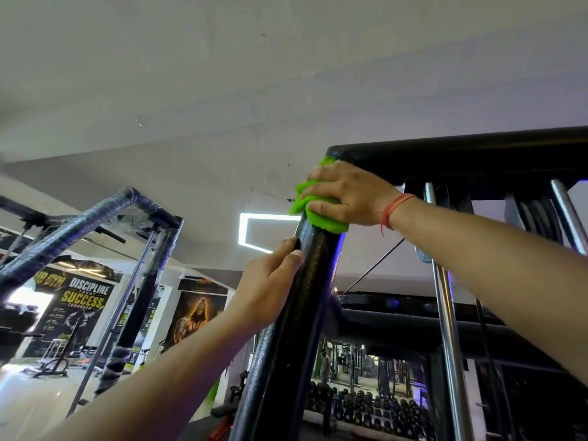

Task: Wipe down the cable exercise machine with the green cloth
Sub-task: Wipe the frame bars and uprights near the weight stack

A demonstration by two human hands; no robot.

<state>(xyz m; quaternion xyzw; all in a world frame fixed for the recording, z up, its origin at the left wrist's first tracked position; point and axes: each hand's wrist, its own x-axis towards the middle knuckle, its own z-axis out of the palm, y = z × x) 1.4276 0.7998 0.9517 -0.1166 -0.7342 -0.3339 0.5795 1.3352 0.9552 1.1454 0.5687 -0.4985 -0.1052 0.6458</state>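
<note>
Head view, tilted up: white ceiling [222,74] fills the top half. Below it the black cable machine [477,154] takes the right side, its top bar running to the right edge and its textured upright post [305,281] slanting down to the bottom of the frame. Chrome rods [445,313] stand inside the machine, right of the post. A second frame [79,227], wrapped in plastic film, rises at left, with posters [82,300] on the wall behind it. A dumbbell rack [366,409] shows low down, past the post.

Right hand [346,195] sits near the top of the post, just under the corner where post meets bar, its fingers curled round the green cloth [321,218] and pressing it against the post. A red thread [394,211] circles that wrist. Left hand [270,281] rests lower on the post's left edge, fingers wrapped behind it and thumb lying along the front.
</note>
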